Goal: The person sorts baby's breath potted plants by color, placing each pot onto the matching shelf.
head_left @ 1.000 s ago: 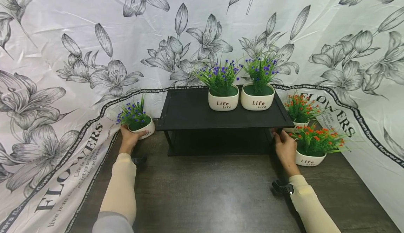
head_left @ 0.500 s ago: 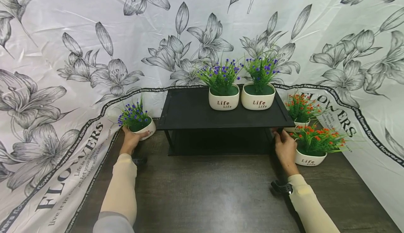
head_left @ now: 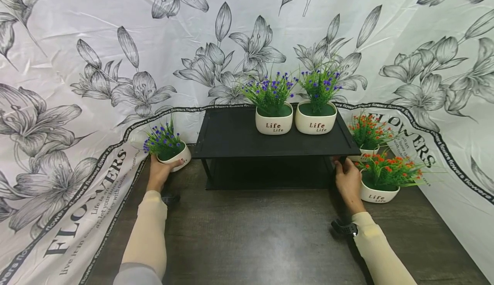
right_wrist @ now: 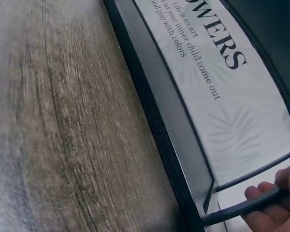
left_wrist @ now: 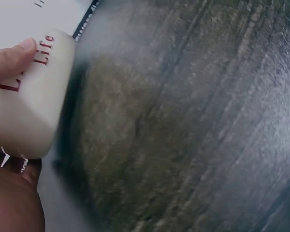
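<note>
Just left of the black shelf [head_left: 231,132], the left hand [head_left: 159,172] grips a purple-flowered pot [head_left: 186,154] while the right hand [head_left: 348,183] holds the shelf's post [right_wrist: 237,210]; grasping seems the current step, and lifting would call for a level pot

Dark table [head_left: 251,233], black shelf [head_left: 231,134], orange-flowered pots [head_left: 380,195]

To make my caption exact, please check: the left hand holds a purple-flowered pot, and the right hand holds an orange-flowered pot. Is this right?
Not fully: the right hand grips a shelf post instead, as the right wrist view shows. The left hand does hold a purple-flowered pot.
</note>
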`<state>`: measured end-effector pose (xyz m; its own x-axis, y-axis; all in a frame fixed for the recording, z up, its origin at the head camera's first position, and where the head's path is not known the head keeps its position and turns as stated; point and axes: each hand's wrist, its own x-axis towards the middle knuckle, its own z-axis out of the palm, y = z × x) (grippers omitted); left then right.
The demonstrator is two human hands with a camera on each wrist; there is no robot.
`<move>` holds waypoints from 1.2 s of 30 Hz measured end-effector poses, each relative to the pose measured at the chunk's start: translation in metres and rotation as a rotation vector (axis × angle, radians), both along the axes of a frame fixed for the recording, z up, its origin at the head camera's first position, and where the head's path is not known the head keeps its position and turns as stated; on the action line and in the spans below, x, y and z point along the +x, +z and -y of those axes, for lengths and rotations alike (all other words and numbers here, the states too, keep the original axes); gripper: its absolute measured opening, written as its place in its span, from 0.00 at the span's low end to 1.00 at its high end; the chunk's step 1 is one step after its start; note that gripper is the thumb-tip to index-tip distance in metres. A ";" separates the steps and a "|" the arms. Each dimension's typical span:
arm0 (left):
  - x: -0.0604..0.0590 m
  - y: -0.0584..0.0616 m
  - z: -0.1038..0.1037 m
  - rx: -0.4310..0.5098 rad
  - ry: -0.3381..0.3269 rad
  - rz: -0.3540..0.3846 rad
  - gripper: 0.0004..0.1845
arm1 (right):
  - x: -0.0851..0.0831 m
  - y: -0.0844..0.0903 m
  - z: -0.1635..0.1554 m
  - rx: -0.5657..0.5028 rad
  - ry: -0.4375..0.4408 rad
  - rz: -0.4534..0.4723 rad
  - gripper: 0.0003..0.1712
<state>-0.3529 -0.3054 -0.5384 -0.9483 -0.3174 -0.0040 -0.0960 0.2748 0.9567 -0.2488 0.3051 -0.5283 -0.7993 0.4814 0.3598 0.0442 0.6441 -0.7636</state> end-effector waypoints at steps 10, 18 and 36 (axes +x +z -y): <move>0.003 0.021 0.004 -0.026 -0.029 -0.028 0.63 | 0.000 0.000 -0.001 0.001 0.025 -0.020 0.14; 0.009 0.038 0.004 -0.048 -0.059 0.004 0.67 | 0.000 0.000 -0.002 -0.019 0.025 -0.021 0.13; 0.019 0.060 0.002 -0.066 -0.111 0.002 0.66 | 0.001 -0.001 -0.003 -0.008 0.038 -0.016 0.15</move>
